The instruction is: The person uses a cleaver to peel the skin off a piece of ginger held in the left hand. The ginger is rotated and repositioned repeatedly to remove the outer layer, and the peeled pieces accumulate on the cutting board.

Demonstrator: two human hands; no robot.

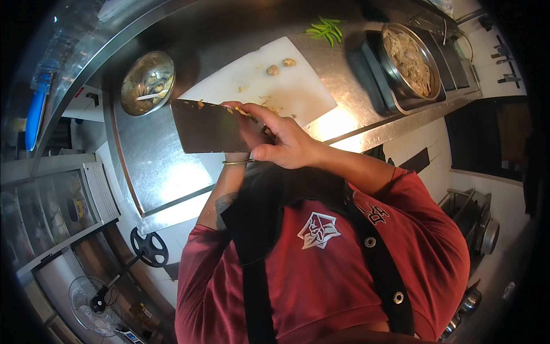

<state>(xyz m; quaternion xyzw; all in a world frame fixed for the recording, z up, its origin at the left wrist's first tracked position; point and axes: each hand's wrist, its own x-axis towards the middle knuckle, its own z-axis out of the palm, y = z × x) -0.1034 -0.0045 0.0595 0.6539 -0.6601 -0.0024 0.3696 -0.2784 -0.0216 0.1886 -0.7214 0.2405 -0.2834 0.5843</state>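
Observation:
A broad cleaver blade (208,127) is held above the near left edge of a white cutting board (300,56), with yellowish scraps along its upper edge. My right hand (285,139) grips the cleaver at its right end; the handle is hidden. Behind the blade, my left hand (231,104) is mostly hidden, with only fingertips at the top edge and the wrist with a bangle showing below. Two small pale brown pieces, perhaps ginger or garlic (272,70), lie on the board among yellowish shreds.
On the steel counter (150,137), a metal bowl (129,92) with scraps and a white utensil stands left. Green chillies (325,31) lie beyond the board. At right, a steel basin (389,64) of pale, wet food sits in a tray (397,107). A pedestal fan (96,301) stands lower left.

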